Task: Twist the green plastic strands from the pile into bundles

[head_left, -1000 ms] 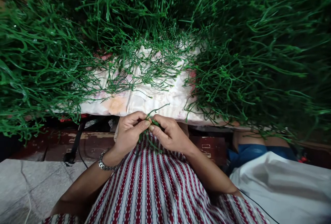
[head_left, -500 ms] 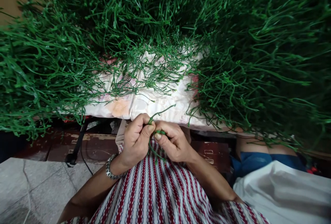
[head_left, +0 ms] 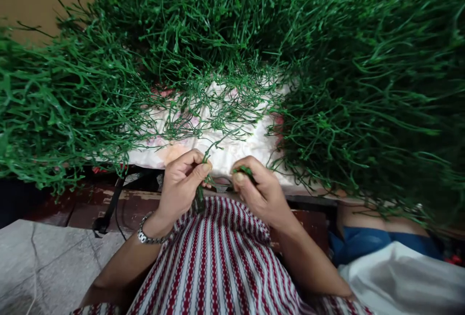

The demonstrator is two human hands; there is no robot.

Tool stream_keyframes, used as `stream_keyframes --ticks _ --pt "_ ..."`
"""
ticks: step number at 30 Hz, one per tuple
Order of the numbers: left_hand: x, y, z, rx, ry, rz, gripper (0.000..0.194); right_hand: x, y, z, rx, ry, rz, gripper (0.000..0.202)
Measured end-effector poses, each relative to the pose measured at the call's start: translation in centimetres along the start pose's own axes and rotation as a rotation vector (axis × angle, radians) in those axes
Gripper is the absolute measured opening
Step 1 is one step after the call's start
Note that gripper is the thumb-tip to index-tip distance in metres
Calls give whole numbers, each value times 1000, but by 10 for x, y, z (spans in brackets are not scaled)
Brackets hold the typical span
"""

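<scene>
The green stems (head_left: 232, 43) piled beyond my hands look like plastic, thin and a little glossy. The short sprig (head_left: 203, 169) pinched in my left hand (head_left: 179, 186) has the same smooth shine, and so does the small piece (head_left: 244, 171) in my right hand (head_left: 261, 191). Just behind my fingers lies a pale printed cloth (head_left: 225, 152), soft and matt. My skirt (head_left: 218, 261) below is woven striped cloth, ribbed. The bracelet (head_left: 147, 235) on my left wrist is shiny metal. The board (head_left: 131, 206) under my hands is worn wood.
</scene>
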State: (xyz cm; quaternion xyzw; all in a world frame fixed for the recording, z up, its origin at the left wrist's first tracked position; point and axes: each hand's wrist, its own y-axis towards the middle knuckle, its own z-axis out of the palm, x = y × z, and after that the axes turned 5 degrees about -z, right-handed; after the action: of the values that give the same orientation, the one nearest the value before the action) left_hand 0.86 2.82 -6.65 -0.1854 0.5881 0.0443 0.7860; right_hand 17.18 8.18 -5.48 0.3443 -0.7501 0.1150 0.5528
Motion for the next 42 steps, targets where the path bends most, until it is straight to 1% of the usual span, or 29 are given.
stream_keyframes --ticks 2,4,5,8,10,13,17,19,21,23,26,29,32,35,38,40,41,42 --pt "2 4 3 30 -50 -6 22 -2 3 9 40 37 36 15" --pt "4 5 5 27 -85 -9 23 -4 4 19 81 38 18 24" --pt "4 6 6 15 -97 -12 24 -5 4 23 94 23 -3 26" --pt "7 4 6 -14 -70 -22 25 -8 3 29 75 -39 -69 14" --pt "9 3 6 -25 -21 -26 24 -11 2 30 50 -35 -80 10" --pt "11 1 7 -54 -6 -9 22 -15 1 31 50 102 -2 10" --pt "10 0 11 -74 -85 90 17 -19 1 34 92 375 142 17" --pt "9 0 12 -57 -145 96 15 -19 1 36 73 393 155 18" --pt "7 1 11 -22 -219 28 13 -18 1 37 24 330 113 16" --pt "5 3 9 20 -299 -80 12 -16 0 38 -21 256 51 13" --pt "2 4 7 64 -410 -223 12 -14 -1 40 -49 202 -16 12" --pt "0 1 9 66 -462 -285 14 -13 0 41 -16 204 -85 8" --pt "1 -4 13 54 -437 -295 17 -11 -1 40 29 239 -141 7" --pt "-6 -4 9 14 -353 -235 18 -8 -8 37 71 268 -152 11" --pt "-21 0 -2 -105 -339 -79 22 -6 -18 28 183 320 -168 15" --pt "-31 2 -7 -184 -338 59 22 -6 -21 19 175 328 -167 15" --pt "-35 3 -7 -202 -293 109 22 -7 -21 15 129 299 -145 13" --pt "-36 3 -6 -104 -276 88 21 -8 -20 11 84 259 -125 12"
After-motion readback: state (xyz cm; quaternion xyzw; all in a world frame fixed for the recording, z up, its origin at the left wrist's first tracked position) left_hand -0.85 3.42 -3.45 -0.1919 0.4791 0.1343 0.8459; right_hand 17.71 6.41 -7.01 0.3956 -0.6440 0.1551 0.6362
